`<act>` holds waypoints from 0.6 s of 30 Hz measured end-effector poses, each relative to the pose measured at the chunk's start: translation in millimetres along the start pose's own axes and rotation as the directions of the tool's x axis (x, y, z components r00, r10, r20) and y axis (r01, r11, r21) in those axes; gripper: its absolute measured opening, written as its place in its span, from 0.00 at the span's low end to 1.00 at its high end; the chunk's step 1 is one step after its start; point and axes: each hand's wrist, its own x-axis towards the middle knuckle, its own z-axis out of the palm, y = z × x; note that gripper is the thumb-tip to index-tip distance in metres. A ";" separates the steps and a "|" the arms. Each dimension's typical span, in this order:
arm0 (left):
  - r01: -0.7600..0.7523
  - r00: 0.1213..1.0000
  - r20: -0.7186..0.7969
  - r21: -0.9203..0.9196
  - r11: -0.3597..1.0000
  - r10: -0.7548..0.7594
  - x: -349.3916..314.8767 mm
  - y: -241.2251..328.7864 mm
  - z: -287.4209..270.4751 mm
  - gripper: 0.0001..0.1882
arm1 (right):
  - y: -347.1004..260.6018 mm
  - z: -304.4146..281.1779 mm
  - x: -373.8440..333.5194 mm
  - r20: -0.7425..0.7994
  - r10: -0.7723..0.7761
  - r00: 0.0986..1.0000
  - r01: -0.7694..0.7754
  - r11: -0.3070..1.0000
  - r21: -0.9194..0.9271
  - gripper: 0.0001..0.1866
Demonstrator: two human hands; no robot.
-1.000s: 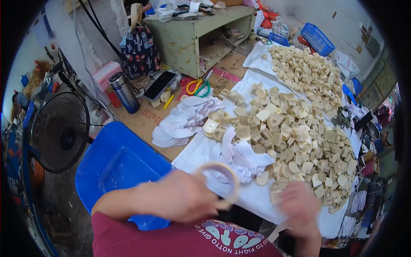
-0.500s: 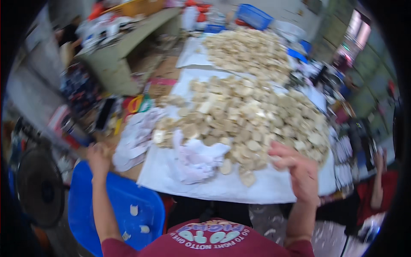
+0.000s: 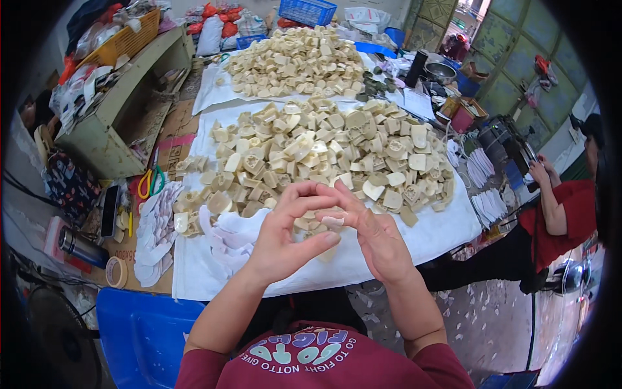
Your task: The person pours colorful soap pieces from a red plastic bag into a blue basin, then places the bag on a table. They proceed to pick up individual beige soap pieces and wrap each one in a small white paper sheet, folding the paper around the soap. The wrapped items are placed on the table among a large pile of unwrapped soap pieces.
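My left hand (image 3: 291, 227) and my right hand (image 3: 383, 243) meet above the near edge of the white-covered table. The left fingers curve over to touch the right fingers, its thumb held well apart. Bent together, the right fingers have a small whitish piece (image 3: 333, 222) at them; whether it is held or stuck on a finger, I cannot tell. Just beyond lies a broad heap of cream, cap-like moulded pieces (image 3: 304, 146). Crumpled white cut-out pieces (image 3: 230, 236) rest beside my left wrist, with more flat white cut-outs (image 3: 155, 227) further left.
A second cream heap (image 3: 295, 61) lies farther back. At left are scissors (image 3: 151, 180), a tape roll (image 3: 116, 271), a thermos (image 3: 83, 246) and a phone (image 3: 110, 211). A blue chair-like plastic shape (image 3: 146, 330) stands lower left. Another person in red (image 3: 564, 220) sits at right.
My left hand has come from beside the tape roll to the middle. My right hand has moved left to meet it. The view has shifted, showing less of the blue plastic shape.
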 end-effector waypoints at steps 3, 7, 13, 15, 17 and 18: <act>0.078 0.995 0.069 -0.183 0.980 -0.066 4.6 -14.8 23.3 0.14 | -1.3 -15.0 -9.5 -0.141 -0.074 0.987 0.059 0.992 -0.110 0.25; 0.223 0.974 0.089 -0.255 0.941 -0.206 13.8 -1.9 49.2 0.06 | -6.9 -36.5 -21.5 -0.182 -0.113 0.977 0.046 0.940 -0.339 0.24; 0.280 0.956 0.140 -0.156 0.947 -0.259 5.7 3.6 52.0 0.09 | -0.7 -63.4 -21.3 -0.316 -0.465 0.827 -0.186 0.303 -0.935 0.38; 0.299 0.951 0.134 -0.187 0.936 -0.277 5.2 1.9 54.4 0.09 | -3.9 -55.1 -21.1 -0.265 -0.452 0.852 -0.175 0.231 -0.957 0.46; 0.344 0.938 0.127 -0.236 0.909 -0.322 8.6 -1.0 55.7 0.09 | -0.9 -48.6 -19.9 -0.238 -0.500 0.833 -0.131 0.240 -0.962 0.46; 0.349 0.936 0.130 -0.224 0.910 -0.327 8.1 -2.2 54.9 0.09 | 0.0 -46.7 -19.3 -0.223 -0.524 0.822 -0.106 0.243 -0.964 0.46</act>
